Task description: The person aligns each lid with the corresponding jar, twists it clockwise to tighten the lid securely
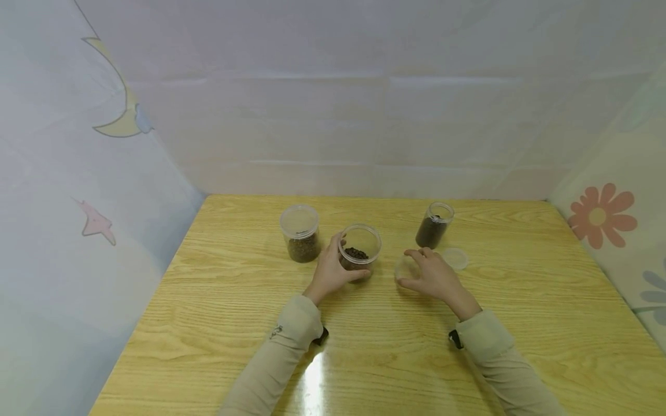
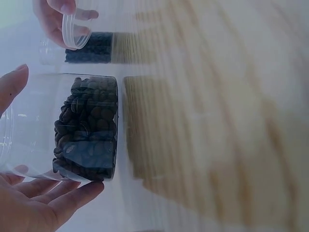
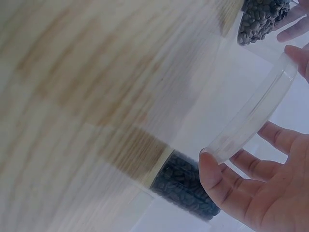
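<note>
My left hand [image 1: 330,271] grips a wide clear jar [image 1: 359,254] from its left side, thumb on the near side. The jar stands upright without a lid, partly filled with what look like dark coffee beans, seen closely in the left wrist view. To its right, my right hand [image 1: 436,278] holds a round translucent lid [image 3: 256,111] by the rim between thumb and fingers. In the right wrist view this lid is tilted and apart from the jar. Behind the right hand stands a narrower clear jar [image 1: 433,229] of dark beans, its top uncovered.
A lidded clear jar [image 1: 302,237] with dark contents stands just left of the left hand. Another translucent lid [image 1: 456,259] lies flat beside the narrow jar. All stand on a wood-grain table [image 1: 234,300], with a pale hanging sheet [image 1: 312,133] behind its far edge.
</note>
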A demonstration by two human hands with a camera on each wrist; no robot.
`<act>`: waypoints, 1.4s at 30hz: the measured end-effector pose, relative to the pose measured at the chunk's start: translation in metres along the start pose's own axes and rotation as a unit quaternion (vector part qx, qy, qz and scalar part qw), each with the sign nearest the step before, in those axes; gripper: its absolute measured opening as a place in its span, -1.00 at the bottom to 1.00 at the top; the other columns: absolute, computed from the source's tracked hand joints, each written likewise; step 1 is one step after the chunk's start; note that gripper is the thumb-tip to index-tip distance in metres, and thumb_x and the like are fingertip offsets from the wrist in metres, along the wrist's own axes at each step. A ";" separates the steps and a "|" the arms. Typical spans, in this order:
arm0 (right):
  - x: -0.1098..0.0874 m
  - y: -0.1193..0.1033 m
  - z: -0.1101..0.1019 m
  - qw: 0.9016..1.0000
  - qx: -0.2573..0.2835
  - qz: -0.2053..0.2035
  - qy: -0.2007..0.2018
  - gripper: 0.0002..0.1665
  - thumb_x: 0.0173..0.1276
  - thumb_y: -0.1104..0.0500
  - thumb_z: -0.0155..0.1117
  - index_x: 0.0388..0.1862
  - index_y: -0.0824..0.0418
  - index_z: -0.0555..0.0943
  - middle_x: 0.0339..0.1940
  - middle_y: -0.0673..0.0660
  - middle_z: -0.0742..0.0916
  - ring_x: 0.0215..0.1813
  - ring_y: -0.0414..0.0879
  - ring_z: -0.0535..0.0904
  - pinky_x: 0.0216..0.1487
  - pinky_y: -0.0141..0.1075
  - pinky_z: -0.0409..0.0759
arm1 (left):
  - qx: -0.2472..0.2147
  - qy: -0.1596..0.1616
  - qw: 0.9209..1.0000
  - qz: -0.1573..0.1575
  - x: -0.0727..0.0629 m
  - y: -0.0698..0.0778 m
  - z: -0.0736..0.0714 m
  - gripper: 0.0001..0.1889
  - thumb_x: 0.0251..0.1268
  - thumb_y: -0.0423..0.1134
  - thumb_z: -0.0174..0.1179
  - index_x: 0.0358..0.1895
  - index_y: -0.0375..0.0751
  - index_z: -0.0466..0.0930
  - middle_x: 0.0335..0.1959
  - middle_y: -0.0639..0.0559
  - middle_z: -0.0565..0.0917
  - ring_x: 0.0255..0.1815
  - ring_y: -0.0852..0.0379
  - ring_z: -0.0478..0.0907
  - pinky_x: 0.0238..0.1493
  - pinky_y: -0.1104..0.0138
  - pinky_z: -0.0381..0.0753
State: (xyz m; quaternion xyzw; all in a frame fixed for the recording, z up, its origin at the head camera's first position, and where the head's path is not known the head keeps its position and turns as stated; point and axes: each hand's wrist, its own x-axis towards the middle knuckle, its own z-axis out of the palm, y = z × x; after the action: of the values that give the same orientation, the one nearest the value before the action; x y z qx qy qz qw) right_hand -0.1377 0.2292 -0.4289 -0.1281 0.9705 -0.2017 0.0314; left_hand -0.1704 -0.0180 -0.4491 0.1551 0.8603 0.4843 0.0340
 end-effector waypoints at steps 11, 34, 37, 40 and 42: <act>-0.001 0.001 0.000 1.000 0.002 -0.001 0.001 -0.18 0.07 -0.15 0.33 0.20 0.29 0.39 0.05 0.42 0.46 0.00 0.34 0.42 -0.23 0.12 0.49 | -0.011 -0.005 1.000 -0.004 -0.004 0.001 0.001 0.06 -0.24 0.06 0.46 0.36 -0.14 0.00 0.21 -0.22 0.32 0.18 -0.17 0.33 0.12 0.03 0.36; -0.003 -0.002 -0.003 1.000 0.002 -0.003 0.005 -0.18 0.05 -0.15 0.34 0.20 0.28 0.39 0.03 0.41 0.47 -0.02 0.32 0.43 -0.27 0.10 0.50 | -0.016 -0.001 1.000 -0.005 -0.014 0.003 0.003 0.05 -0.24 0.00 0.48 0.36 -0.15 0.03 0.20 -0.25 0.34 0.20 -0.14 0.31 0.14 0.04 0.34; -0.003 -0.003 -0.003 1.000 0.000 -0.004 0.005 -0.18 0.06 -0.15 0.34 0.20 0.29 0.39 0.03 0.41 0.47 -0.01 0.32 0.42 -0.26 0.11 0.50 | -0.016 -0.001 1.000 -0.009 -0.015 0.004 0.003 0.04 -0.24 0.00 0.48 0.36 -0.12 0.03 0.20 -0.24 0.34 0.19 -0.15 0.31 0.13 0.02 0.34; -0.003 -0.003 -0.004 1.000 0.001 -0.004 0.007 -0.19 0.06 -0.14 0.34 0.19 0.29 0.40 0.03 0.42 0.47 -0.01 0.33 0.42 -0.25 0.12 0.49 | -0.013 0.000 1.000 -0.012 -0.016 0.006 0.003 0.04 -0.24 0.00 0.48 0.36 -0.10 0.03 0.20 -0.23 0.34 0.19 -0.15 0.31 0.12 0.01 0.34; -0.003 -0.003 -0.004 1.000 0.001 -0.004 0.007 -0.19 0.06 -0.14 0.34 0.19 0.29 0.39 0.04 0.42 0.47 -0.01 0.33 0.42 -0.25 0.12 0.49 | -0.012 0.000 1.000 -0.014 -0.017 0.007 0.003 0.04 -0.24 0.00 0.48 0.36 -0.10 0.03 0.20 -0.23 0.35 0.20 -0.15 0.30 0.13 0.01 0.33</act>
State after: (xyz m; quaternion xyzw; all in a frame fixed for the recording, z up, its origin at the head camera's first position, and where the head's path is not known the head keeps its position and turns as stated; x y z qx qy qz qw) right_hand -0.1344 0.2290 -0.4243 -0.1309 0.9698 -0.2042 0.0241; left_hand -0.1521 -0.0173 -0.4468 0.1425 0.8566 0.4940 0.0431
